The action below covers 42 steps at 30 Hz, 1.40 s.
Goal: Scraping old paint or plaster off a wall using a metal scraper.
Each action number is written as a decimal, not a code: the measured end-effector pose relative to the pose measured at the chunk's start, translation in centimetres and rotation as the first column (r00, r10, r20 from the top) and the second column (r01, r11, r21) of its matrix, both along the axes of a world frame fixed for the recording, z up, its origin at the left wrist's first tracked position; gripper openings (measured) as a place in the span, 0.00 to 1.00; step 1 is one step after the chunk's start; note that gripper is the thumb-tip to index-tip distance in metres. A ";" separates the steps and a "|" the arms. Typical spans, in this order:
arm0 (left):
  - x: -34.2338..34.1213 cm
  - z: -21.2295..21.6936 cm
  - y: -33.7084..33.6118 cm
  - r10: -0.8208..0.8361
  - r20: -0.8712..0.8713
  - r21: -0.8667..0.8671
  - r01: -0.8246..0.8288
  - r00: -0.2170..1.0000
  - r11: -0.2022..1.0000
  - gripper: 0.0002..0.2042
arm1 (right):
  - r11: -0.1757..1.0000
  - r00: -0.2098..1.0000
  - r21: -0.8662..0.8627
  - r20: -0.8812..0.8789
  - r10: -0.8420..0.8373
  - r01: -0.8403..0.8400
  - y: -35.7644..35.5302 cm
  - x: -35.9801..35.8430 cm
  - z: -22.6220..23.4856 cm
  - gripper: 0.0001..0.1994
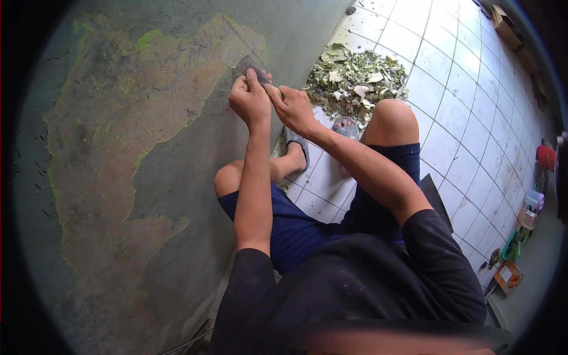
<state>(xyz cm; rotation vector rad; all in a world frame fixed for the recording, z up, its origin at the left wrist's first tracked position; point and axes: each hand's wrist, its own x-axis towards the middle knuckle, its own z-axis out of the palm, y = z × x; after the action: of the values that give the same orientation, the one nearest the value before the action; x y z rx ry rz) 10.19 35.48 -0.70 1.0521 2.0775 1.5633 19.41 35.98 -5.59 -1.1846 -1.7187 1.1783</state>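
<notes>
Scraper (248,63) is up at the wall (195,183), by the upper right edge of the bare patch (106,130). Left hand (251,100) pinches the blade tight, thumb flat on its face; right hand (293,107) is closed round the handle end, mostly hidden by fingers. Can't tell how hard the edge bears. My read on risk: left fingers sit near the edge, so if coating lets go suddenly, blade could skid and nick them or rake knuckles. Too steep an angle could gouge. Loose flakes (361,80) could slip under the sandaled feet (296,155).
</notes>
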 end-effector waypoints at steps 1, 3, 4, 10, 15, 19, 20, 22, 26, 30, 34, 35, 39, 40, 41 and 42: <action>0.0 -0.2 0.2 0.023 0.010 0.043 -0.023 1.000 0.999 0.18 | 1.000 1.000 0.014 -0.007 0.001 -0.001 0.1 -0.2 0.0 0.30; -0.4 -0.4 0.2 0.047 0.018 0.087 -0.048 0.999 0.995 0.19 | 1.000 1.000 -0.004 -0.004 0.008 -0.008 0.0 -0.3 0.0 0.30; -0.5 -0.4 0.1 0.029 0.009 0.043 -0.030 1.000 0.999 0.18 | 1.000 1.000 -0.025 0.004 0.010 -0.010 0.0 -0.3 -0.1 0.31; -0.6 -0.5 0.0 0.021 -0.029 -0.010 -0.021 0.999 1.000 0.17 | 0.999 0.999 -0.041 0.032 0.002 -0.001 0.1 -0.5 -0.3 0.31; -0.5 -0.5 -0.1 0.023 -0.017 -0.015 -0.023 1.000 1.000 0.17 | 1.000 1.000 -0.027 0.016 0.005 -0.004 0.2 -0.8 -0.8 0.31; -0.5 0.6 0.0 0.053 -0.082 0.031 -0.051 0.995 0.998 0.18 | 1.000 0.999 0.013 0.038 0.018 -0.019 0.6 -0.8 -0.1 0.31; -0.2 1.2 0.3 0.075 -0.147 0.063 -0.066 0.986 0.996 0.18 | 1.000 0.999 0.012 0.041 0.017 -0.017 1.1 -0.9 0.7 0.31; -0.2 2.6 1.0 0.078 -0.038 0.155 -0.071 0.996 0.985 0.19 | 0.989 1.000 0.148 -0.021 -0.009 0.012 2.1 -1.9 1.9 0.30; -0.3 1.5 0.4 0.072 0.002 0.090 -0.072 0.997 0.993 0.19 | 0.989 0.999 0.144 -0.010 -0.040 0.041 1.2 -1.1 1.1 0.29; 0.3 0.1 0.6 0.072 0.027 0.019 -0.073 0.997 0.997 0.19 | 0.995 0.998 0.100 0.063 -0.001 -0.005 1.6 0.2 -0.1 0.30; 0.6 1.5 1.1 0.080 0.039 0.073 -0.083 0.996 0.994 0.19 | 0.987 0.997 0.159 0.071 -0.031 0.019 2.0 0.0 0.2 0.30; 0.4 1.1 0.7 0.083 0.037 0.072 -0.086 0.996 0.994 0.19 | 0.982 0.997 0.185 0.064 -0.049 0.036 2.0 -0.1 0.3 0.30; 0.1 0.3 0.5 0.071 0.037 0.031 -0.072 0.997 0.997 0.19 | 0.994 0.995 0.107 0.099 0.021 -0.031 1.6 0.1 -0.3 0.30; 0.4 0.4 0.4 0.088 0.048 0.041 -0.090 0.995 0.995 0.19 | 0.987 0.996 0.158 0.090 -0.013 -0.001 1.6 -0.3 -0.3 0.30; 0.5 0.6 0.7 0.088 0.052 0.039 -0.090 0.995 0.995 0.19 | 0.978 0.996 0.207 0.079 -0.046 0.029 1.7 -0.5 -0.4 0.30; 0.5 0.9 1.2 0.064 0.079 0.078 -0.070 0.995 0.995 0.19 | 0.978 0.995 0.205 0.084 -0.047 0.029 1.8 -0.1 -0.6 0.30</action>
<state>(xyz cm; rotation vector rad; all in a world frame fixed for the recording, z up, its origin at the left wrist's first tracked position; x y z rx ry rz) 10.68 36.66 0.16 0.9427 2.0340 1.7049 19.27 37.82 -6.18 -1.1526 -1.8262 0.9142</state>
